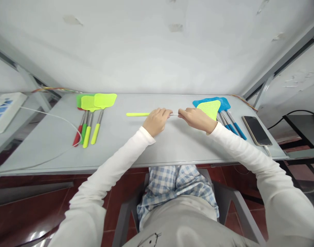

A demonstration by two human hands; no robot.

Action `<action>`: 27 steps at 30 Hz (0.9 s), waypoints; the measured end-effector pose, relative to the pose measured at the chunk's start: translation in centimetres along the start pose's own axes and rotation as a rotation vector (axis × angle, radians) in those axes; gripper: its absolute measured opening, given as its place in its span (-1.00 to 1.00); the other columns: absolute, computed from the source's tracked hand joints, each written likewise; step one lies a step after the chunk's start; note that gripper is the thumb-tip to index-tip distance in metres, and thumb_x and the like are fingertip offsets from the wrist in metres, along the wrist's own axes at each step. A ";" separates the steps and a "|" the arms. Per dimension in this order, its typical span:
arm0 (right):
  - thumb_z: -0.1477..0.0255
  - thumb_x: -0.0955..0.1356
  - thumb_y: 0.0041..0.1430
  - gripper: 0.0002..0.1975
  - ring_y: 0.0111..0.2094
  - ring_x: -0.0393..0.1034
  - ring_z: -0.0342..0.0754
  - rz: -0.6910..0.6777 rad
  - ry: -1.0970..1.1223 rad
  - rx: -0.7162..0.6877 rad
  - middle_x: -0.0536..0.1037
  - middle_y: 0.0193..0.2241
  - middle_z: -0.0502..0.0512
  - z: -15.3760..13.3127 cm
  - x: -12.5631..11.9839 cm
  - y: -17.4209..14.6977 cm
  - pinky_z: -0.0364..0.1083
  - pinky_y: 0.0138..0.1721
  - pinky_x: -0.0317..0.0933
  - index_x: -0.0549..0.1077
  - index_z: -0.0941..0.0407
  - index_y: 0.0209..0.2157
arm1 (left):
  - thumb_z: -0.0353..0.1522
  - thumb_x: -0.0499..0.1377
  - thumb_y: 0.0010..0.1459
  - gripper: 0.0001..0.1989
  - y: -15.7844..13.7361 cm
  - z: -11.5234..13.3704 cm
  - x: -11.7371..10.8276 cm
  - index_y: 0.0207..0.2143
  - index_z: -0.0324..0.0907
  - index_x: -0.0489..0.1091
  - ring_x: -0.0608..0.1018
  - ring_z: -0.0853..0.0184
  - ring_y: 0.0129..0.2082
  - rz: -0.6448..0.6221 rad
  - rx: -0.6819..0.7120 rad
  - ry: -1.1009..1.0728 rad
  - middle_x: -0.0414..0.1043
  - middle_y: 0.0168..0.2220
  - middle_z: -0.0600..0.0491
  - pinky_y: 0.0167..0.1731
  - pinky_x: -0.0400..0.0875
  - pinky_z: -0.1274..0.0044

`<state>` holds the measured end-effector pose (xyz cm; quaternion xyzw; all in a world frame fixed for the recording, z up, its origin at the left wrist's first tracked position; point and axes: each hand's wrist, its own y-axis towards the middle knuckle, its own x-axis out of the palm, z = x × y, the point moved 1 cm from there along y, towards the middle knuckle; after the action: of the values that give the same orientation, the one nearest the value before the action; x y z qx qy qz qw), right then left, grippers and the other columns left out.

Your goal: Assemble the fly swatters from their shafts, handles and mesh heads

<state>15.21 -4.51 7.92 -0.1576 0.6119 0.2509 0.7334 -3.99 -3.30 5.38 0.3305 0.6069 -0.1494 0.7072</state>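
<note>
A yellow-green fly swatter (209, 108) lies level across the middle, held above the grey table by both hands. Its handle (137, 114) sticks out to the left and its perforated head to the right. My left hand (157, 120) is closed around the metal rod close to the handle. On the head side, my right hand (196, 118) is closed around the same rod. A short bare stretch of thin rod (174, 114) shows between the hands. My right hand and wrist hide part of the head's near end.
Several red, green and yellow-green swatters (105, 100) lie at the left of the table (136, 151). Several blue swatters (225, 103) lie at the right, beside a phone (257, 130) on a cable. A white cord (56, 118) crosses the left side. The wall (152, 51) stands behind.
</note>
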 end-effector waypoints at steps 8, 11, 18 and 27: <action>0.33 0.07 0.39 -0.64 -0.43 0.29 -0.08 0.097 -0.009 0.016 0.54 -0.40 0.13 0.2 0.9 0.1 -0.08 -0.44 -0.21 0.41 0.11 -0.10 | -0.11 -0.14 0.31 -0.55 1.1 0.9 0.6 -0.16 -0.23 0.38 0.50 0.21 -0.34 -0.059 -0.096 0.077 0.47 -0.35 -0.13 -0.38 0.20 0.46; 0.39 0.03 0.39 -0.59 -0.45 0.23 -0.07 0.126 -0.081 0.002 0.49 -0.47 0.12 0.3 1.4 -0.1 -0.07 -0.41 -0.17 0.42 0.10 -0.06 | -0.17 -0.17 0.33 -0.56 1.6 1.1 0.7 -0.25 -0.19 0.43 0.52 0.26 -0.42 -0.122 -0.193 0.072 0.48 -0.48 -0.09 -0.45 0.14 0.50; 0.34 -0.04 0.38 -0.50 -0.38 0.18 -0.03 0.085 -0.037 0.017 0.39 -0.48 0.13 3.6 2.8 -1.7 -0.02 -0.30 -0.01 0.39 0.07 0.03 | -0.21 -0.07 0.25 -0.63 1.2 -0.3 0.3 -0.42 -0.15 0.45 0.52 0.25 -0.42 -0.248 -0.192 -0.020 0.49 -0.50 -0.02 -0.50 0.07 0.49; 0.32 -0.07 0.35 -0.45 -0.33 0.20 0.02 0.028 0.029 0.107 0.38 -0.45 0.17 5.6 3.3 -2.8 0.03 -0.25 0.04 0.39 0.05 0.05 | -0.25 -0.05 0.22 -0.66 0.9 -2.0 0.4 -0.44 -0.13 0.45 0.50 0.25 -0.43 -0.271 -0.152 -0.025 0.46 -0.53 -0.01 -0.48 0.10 0.49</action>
<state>21.82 -3.23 5.62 -0.1132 0.6372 0.2258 0.7282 -4.84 -1.26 5.16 0.1892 0.6468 -0.2014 0.7109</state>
